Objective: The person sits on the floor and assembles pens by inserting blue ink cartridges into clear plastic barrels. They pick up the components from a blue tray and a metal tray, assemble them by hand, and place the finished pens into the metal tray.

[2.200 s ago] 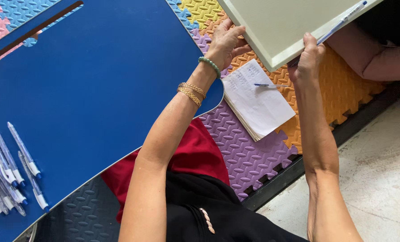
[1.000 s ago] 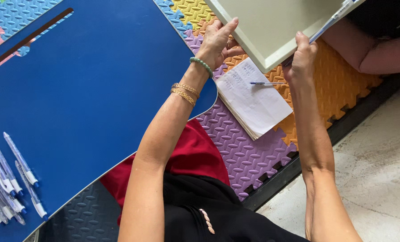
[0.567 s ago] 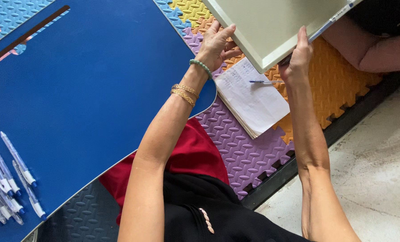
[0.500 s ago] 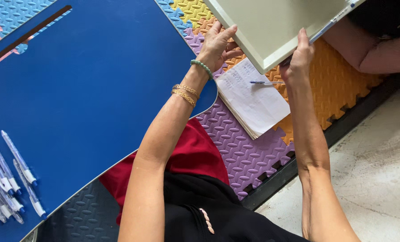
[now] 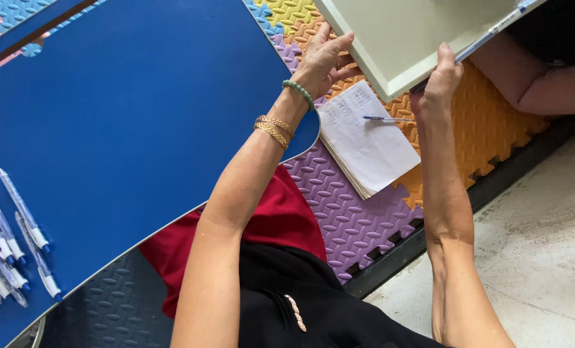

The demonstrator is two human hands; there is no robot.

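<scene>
Left hand (image 5: 323, 61) cupped under the near edge of a pale cream board (image 5: 403, 38), fingers spread against it; right hand (image 5: 437, 84) clasped on the same edge further right, thumb on top. Board held tilted above the foam floor mats (image 5: 339, 212), at the top of the view.

Far left: loose blue-tipped pens (image 5: 10, 238) on a blue table (image 5: 133, 122). Further right, beaded and gold bracelets (image 5: 281, 116) on the left wrist. Below the board, an open notebook (image 5: 368, 138) with a blue pen (image 5: 387, 119) lying across it. Far right, another person's bare arm (image 5: 545, 84).
</scene>
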